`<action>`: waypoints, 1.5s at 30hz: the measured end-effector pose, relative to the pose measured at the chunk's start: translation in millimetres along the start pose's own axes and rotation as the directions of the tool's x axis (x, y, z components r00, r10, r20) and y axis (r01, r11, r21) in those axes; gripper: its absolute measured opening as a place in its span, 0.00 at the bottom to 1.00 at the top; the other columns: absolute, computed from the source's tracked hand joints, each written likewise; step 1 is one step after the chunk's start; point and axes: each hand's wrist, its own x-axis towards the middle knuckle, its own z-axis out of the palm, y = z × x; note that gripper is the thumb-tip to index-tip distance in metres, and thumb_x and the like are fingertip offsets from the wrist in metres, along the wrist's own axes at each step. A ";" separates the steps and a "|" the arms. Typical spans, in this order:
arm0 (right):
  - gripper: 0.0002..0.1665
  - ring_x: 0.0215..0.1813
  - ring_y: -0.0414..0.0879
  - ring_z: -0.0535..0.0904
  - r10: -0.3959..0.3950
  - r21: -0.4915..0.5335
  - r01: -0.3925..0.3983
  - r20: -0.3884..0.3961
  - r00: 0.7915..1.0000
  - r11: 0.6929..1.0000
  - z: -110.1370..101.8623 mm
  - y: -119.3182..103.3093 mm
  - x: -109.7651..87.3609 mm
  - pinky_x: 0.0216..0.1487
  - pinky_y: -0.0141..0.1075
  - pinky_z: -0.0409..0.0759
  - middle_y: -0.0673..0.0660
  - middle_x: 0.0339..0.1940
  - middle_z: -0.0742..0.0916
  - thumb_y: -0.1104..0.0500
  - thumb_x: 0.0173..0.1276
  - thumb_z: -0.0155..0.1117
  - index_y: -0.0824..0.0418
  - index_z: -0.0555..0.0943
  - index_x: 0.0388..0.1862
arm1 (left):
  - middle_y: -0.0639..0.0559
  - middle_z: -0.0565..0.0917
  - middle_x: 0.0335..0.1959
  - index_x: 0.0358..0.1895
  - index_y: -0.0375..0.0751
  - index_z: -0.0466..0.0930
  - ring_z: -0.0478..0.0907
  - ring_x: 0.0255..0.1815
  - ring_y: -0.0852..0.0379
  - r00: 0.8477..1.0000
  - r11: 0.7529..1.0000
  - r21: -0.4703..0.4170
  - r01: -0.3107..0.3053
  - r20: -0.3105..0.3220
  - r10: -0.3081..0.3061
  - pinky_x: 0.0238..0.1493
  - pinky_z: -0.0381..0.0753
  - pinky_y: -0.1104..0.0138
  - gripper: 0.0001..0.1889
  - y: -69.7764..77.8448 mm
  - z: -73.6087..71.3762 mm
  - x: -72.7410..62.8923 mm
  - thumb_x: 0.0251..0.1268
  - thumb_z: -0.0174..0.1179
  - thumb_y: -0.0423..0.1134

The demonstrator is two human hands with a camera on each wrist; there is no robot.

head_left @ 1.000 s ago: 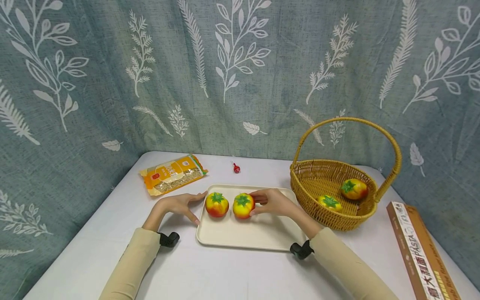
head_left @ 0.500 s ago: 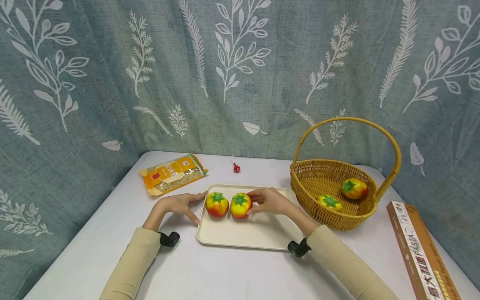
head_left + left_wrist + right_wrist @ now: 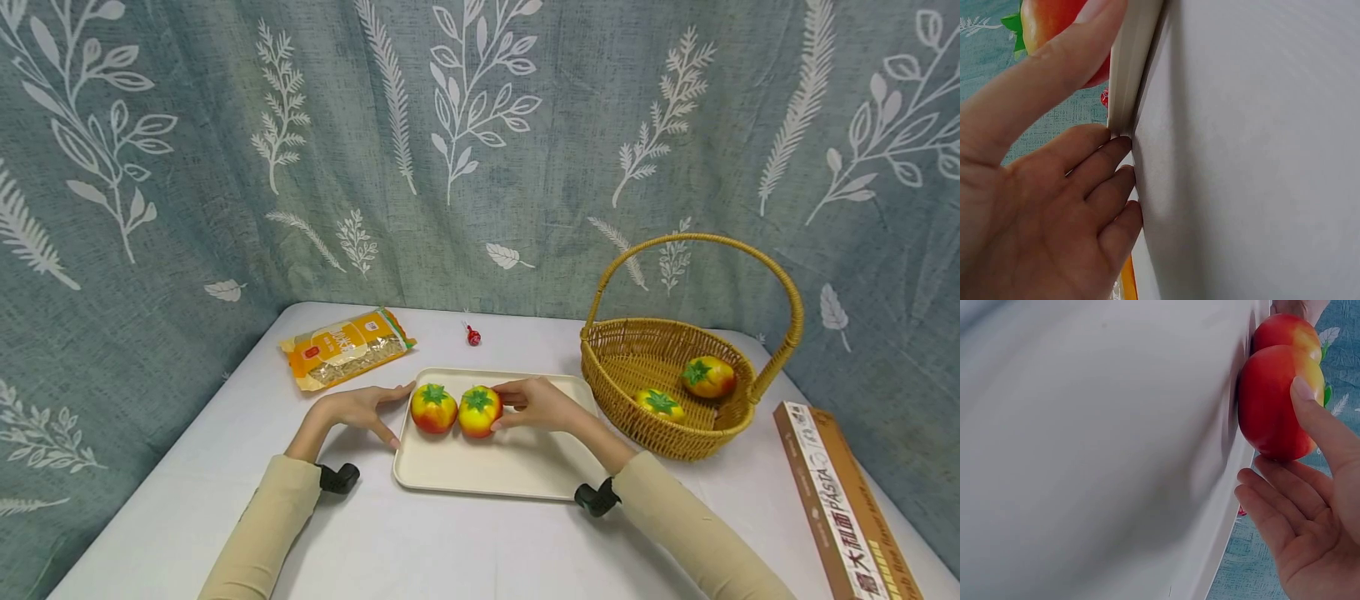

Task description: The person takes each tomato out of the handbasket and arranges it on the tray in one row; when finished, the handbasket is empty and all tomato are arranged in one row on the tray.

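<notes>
In the head view, my right hand (image 3: 542,403) holds a red-and-yellow fruit (image 3: 479,412) with a green leafy top, its thumb and fingers on the fruit's right side. The right wrist view shows the thumb (image 3: 1310,406) on that fruit (image 3: 1272,403). A similar fruit (image 3: 433,409) stands just left of it, touching or nearly so. Both are on a cream rectangular tray (image 3: 495,471). My left hand (image 3: 360,412) touches the tray's left edge, thumb and forefinger spread apart. In the left wrist view, its fingers (image 3: 1110,181) meet the rim (image 3: 1125,69).
A wicker basket (image 3: 637,425) with a tall handle stands right of the tray, holding two similar fruits (image 3: 708,378). Behind the tray lie an orange grain packet (image 3: 348,348) and a red lollipop (image 3: 473,337). A pasta box (image 3: 843,500) lies along the right edge.
My right hand has moved the fruit slightly left, closing the gap to the other fruit. My left hand has stayed at the tray's edge.
</notes>
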 end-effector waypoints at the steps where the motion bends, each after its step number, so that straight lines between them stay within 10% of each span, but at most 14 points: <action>1: 0.37 0.58 0.54 0.79 0.001 -0.006 -0.001 0.001 1.000 1.000 0.0 0.6 0.1 0.55 0.40 0.79 0.66 0.59 0.80 0.55 0.58 0.74 0.72 0.75 0.61 | 0.40 0.56 0.75 0.77 0.44 0.51 0.49 0.75 0.38 1.000 1.000 -0.003 0.000 0.001 0.000 0.72 0.49 0.46 0.56 0.1 0.1 0.0 0.44 0.77 0.45; 27: 0.37 0.58 0.53 0.79 -0.005 -0.052 0.006 0.013 1.000 0.999 -3.1 -3.2 -1.9 0.55 0.39 0.79 0.64 0.59 0.81 0.54 0.58 0.74 0.70 0.75 0.63 | 0.39 0.56 0.75 0.76 0.42 0.51 0.49 0.75 0.38 1.000 1.000 -0.015 -0.022 0.000 0.022 0.72 0.48 0.45 0.56 1.5 -0.1 -2.0 0.44 0.77 0.44; 45: 0.37 0.59 0.56 0.79 -0.002 -0.176 -0.005 -0.040 0.999 0.984 -53.9 -32.2 -27.8 0.57 0.44 0.78 0.62 0.60 0.81 0.49 0.59 0.72 0.64 0.76 0.64 | 0.39 0.56 0.75 0.76 0.42 0.52 0.49 0.75 0.37 1.000 1.000 -0.009 -0.009 -0.002 0.009 0.72 0.49 0.44 0.55 0.5 1.4 -0.1 0.44 0.77 0.44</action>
